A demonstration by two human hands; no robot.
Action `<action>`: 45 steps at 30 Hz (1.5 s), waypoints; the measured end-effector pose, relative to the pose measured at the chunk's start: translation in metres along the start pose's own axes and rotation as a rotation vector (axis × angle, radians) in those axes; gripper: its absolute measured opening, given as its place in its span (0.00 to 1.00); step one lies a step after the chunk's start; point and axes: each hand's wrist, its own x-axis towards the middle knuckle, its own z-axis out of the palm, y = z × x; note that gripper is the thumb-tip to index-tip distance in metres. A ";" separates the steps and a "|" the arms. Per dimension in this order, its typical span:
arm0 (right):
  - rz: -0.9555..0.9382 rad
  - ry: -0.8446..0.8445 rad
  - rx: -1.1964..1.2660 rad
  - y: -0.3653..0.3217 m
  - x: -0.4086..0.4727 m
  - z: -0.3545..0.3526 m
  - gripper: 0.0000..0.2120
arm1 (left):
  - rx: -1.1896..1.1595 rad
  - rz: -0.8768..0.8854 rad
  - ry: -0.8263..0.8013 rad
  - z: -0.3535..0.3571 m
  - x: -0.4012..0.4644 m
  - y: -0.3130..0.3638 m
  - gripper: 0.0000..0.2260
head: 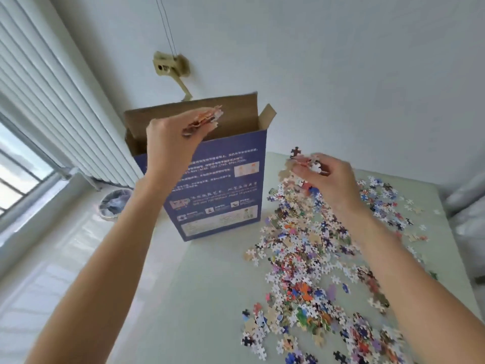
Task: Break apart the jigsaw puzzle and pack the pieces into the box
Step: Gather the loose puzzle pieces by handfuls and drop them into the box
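Note:
A tall blue puzzle box [225, 185] stands upright on the pale table [199, 298], its brown top flaps open. My left hand [170, 143] is raised over the box's open mouth and grips a handful of puzzle pieces [207, 118]. To the right of the box, my right hand [328, 179] is lifted above the table and pinches a small bunch of pieces [304, 164]. A wide heap of loose coloured puzzle pieces [309, 258] is spread over the right half of the table, running from the far edge to the near edge.
A small waste bin with a plastic liner [114, 204] stands on the floor left of the table. White radiator fins [60, 101] and a window [18, 174] fill the left side. A wall socket [170, 65] sits behind the box. Grey bedding [467, 214] lies at the right.

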 end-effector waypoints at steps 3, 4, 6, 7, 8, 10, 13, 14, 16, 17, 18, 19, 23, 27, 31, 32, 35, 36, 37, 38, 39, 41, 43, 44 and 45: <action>-0.164 0.007 -0.070 -0.031 0.041 0.018 0.07 | 0.182 -0.091 -0.181 0.000 0.019 -0.028 0.09; -0.243 0.004 -0.112 -0.040 0.057 0.025 0.07 | 0.214 -0.121 -0.241 0.001 0.025 -0.036 0.08; -0.378 -0.002 -0.212 -0.049 0.078 0.039 0.10 | 0.235 -0.166 -0.347 0.005 0.026 -0.046 0.07; -0.429 -0.015 -0.253 -0.053 0.089 0.048 0.10 | 0.240 -0.181 -0.380 0.005 0.028 -0.051 0.07; -0.472 -0.043 -0.286 -0.055 0.098 0.056 0.11 | 0.243 -0.194 -0.411 0.006 0.029 -0.056 0.08; -0.575 -0.129 -0.379 -0.057 0.113 0.072 0.10 | 0.258 -0.213 -0.469 0.008 0.032 -0.065 0.10; -0.702 -0.299 -0.569 -0.051 0.133 0.088 0.11 | 0.244 -0.240 -0.547 0.007 0.038 -0.074 0.15; -0.717 -0.354 -0.624 -0.048 0.138 0.091 0.11 | 0.219 -0.239 -0.559 0.006 0.039 -0.075 0.14; -0.686 -0.464 -0.716 -0.043 0.147 0.096 0.10 | 0.179 -0.238 -0.557 0.003 0.041 -0.076 0.12; -0.657 -0.510 -0.751 -0.041 0.149 0.097 0.10 | 0.165 -0.231 -0.546 0.003 0.041 -0.075 0.11; -0.625 -0.548 -0.769 -0.040 0.151 0.099 0.10 | 0.158 -0.221 -0.533 0.002 0.041 -0.074 0.11; -0.593 -0.578 -0.774 -0.040 0.154 0.100 0.10 | 0.155 -0.211 -0.515 0.003 0.041 -0.074 0.10; -0.522 -0.659 -0.823 -0.037 0.159 0.105 0.09 | 0.122 -0.219 -0.442 0.005 0.040 -0.078 0.07; -0.484 -0.693 -0.794 -0.037 0.159 0.107 0.11 | 0.087 -0.201 -0.466 0.005 0.037 -0.080 0.12; -0.428 -0.664 -0.788 -0.040 0.159 0.107 0.11 | 0.126 -0.167 -0.440 0.003 0.036 -0.080 0.08; -0.438 -0.643 -0.808 -0.041 0.158 0.108 0.11 | 0.144 -0.150 -0.424 0.002 0.035 -0.078 0.07; -0.468 -0.616 -0.832 -0.045 0.154 0.112 0.11 | 0.150 -0.113 -0.424 0.000 0.028 -0.073 0.05; -0.470 -0.618 -0.840 -0.047 0.153 0.113 0.12 | 0.144 -0.100 -0.439 -0.001 0.025 -0.072 0.05; -0.462 -0.625 -0.862 -0.048 0.151 0.114 0.13 | 0.141 -0.088 -0.452 -0.001 0.022 -0.072 0.04; -0.447 -0.636 -0.899 -0.049 0.150 0.115 0.15 | 0.140 -0.077 -0.457 -0.001 0.019 -0.072 0.04; -0.431 -0.645 -0.941 -0.050 0.148 0.116 0.16 | 0.139 -0.067 -0.449 -0.002 0.016 -0.073 0.04; -0.407 -0.626 -0.974 -0.050 0.146 0.115 0.16 | 0.142 -0.040 -0.424 0.000 0.015 -0.073 0.04; -0.408 -0.582 -0.928 -0.051 0.143 0.114 0.14 | 0.145 -0.032 -0.407 0.000 0.013 -0.072 0.05; -0.413 -0.554 -0.907 -0.051 0.142 0.113 0.13 | 0.140 -0.029 -0.402 0.001 0.012 -0.071 0.05; -0.421 -0.525 -0.908 -0.050 0.141 0.112 0.11 | 0.139 -0.024 -0.399 0.001 0.012 -0.071 0.05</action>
